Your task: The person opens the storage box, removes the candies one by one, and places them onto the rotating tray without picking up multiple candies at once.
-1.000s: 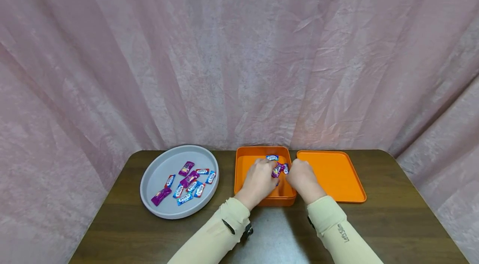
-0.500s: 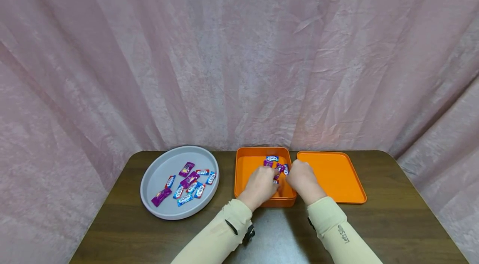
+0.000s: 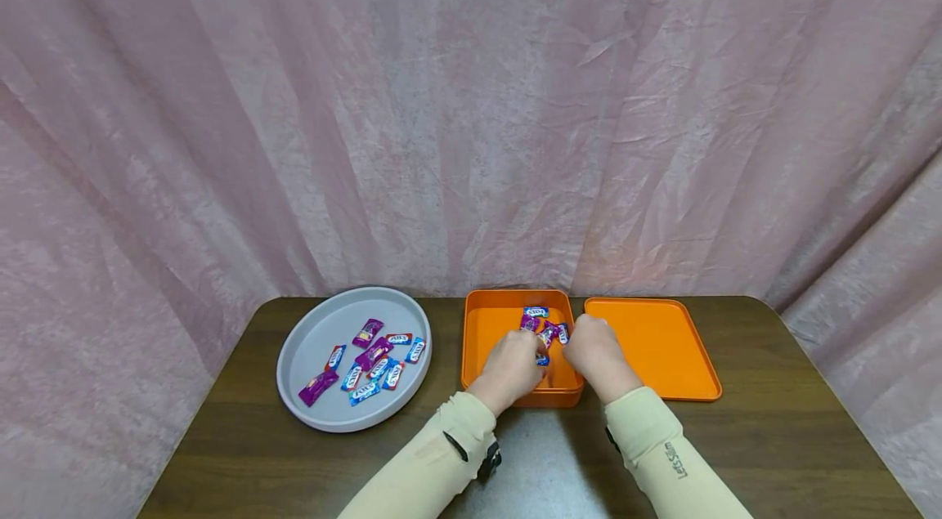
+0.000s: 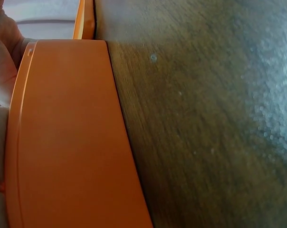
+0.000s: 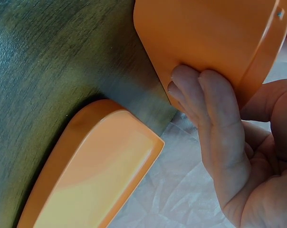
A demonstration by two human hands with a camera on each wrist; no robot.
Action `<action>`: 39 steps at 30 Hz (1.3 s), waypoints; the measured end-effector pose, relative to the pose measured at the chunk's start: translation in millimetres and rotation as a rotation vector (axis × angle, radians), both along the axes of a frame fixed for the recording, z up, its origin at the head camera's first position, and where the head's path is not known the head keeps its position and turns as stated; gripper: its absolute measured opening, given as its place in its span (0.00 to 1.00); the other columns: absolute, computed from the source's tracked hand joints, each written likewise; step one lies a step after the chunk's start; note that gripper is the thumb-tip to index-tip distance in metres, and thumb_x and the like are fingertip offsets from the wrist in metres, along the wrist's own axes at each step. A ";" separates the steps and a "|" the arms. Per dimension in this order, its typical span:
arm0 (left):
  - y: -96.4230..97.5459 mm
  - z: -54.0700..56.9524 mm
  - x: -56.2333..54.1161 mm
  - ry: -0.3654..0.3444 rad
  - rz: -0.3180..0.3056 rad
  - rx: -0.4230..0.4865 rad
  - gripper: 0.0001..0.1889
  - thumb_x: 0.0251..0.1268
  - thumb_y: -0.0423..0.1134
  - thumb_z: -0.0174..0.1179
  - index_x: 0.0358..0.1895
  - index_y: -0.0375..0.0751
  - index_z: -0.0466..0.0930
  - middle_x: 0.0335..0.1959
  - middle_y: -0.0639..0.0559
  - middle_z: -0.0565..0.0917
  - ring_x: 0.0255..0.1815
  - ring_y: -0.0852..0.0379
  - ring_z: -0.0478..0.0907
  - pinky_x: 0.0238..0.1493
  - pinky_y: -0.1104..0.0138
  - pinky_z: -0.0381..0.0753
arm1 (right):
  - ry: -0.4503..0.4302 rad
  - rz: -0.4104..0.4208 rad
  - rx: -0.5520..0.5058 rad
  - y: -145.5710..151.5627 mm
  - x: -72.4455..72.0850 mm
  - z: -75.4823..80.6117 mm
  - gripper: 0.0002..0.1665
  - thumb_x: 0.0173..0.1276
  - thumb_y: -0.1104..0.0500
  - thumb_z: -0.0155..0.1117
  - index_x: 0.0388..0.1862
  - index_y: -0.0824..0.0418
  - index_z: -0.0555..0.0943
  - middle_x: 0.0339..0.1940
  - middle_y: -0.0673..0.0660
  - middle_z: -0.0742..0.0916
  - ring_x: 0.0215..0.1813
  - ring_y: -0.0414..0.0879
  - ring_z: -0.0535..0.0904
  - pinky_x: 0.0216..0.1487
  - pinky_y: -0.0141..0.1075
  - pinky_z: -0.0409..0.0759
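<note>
Over the inside of an orange box [image 3: 482, 319], my left hand [image 3: 509, 368] bends its fingers down among wrapped candies. A blue candy [image 3: 543, 360] lies by its fingertips; they are mostly hidden, so whether they pinch anything is unclear. Purple candies [image 3: 548, 333] and another blue candy [image 3: 536, 311] lie further back in the box. My right hand [image 3: 598, 355] grips the box's right wall. In the right wrist view, its fingers [image 5: 222, 109] press the outside of the wall [image 5: 205, 38], with the thumb over the rim.
A round grey tray [image 3: 309, 339] with several purple and blue candies stands on the left of the wooden table [image 3: 228, 421]. An orange lid [image 3: 655, 347] lies right of the box, partly behind the right hand. A pink curtain [image 3: 471, 110] hangs behind.
My left hand has moved slightly down and towards me inside the box, uncovering purple and blue candies. My right hand stays on the box wall.
</note>
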State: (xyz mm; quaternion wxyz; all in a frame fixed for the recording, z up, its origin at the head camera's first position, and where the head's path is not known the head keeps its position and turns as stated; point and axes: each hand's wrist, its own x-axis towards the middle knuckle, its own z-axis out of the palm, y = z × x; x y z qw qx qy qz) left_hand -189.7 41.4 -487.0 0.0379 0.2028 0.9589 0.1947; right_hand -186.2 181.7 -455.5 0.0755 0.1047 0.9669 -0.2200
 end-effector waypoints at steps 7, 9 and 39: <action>-0.6 -0.7 1.4 -0.036 0.034 0.002 0.11 0.50 0.39 0.69 0.39 0.47 0.86 0.35 0.54 0.85 0.31 0.58 0.78 0.39 0.67 0.82 | 0.006 0.006 -0.002 0.5 0.5 -1.9 0.13 0.53 0.63 0.65 0.35 0.71 0.79 0.22 0.60 0.80 0.20 0.51 0.74 0.17 0.35 0.73; -0.8 -0.5 1.3 -0.042 0.039 -0.005 0.11 0.50 0.39 0.69 0.40 0.46 0.85 0.35 0.54 0.85 0.30 0.58 0.77 0.38 0.67 0.82 | 0.003 0.006 -0.007 0.8 0.3 -2.5 0.13 0.53 0.63 0.65 0.35 0.71 0.79 0.22 0.60 0.80 0.21 0.51 0.74 0.17 0.34 0.73; -4.1 -3.9 -1.3 -0.022 0.061 -0.001 0.09 0.46 0.37 0.70 0.33 0.49 0.82 0.29 0.58 0.81 0.29 0.60 0.74 0.36 0.67 0.79 | -0.003 0.014 -0.005 0.9 0.4 2.0 0.14 0.53 0.63 0.66 0.36 0.71 0.79 0.22 0.60 0.81 0.21 0.50 0.74 0.18 0.34 0.74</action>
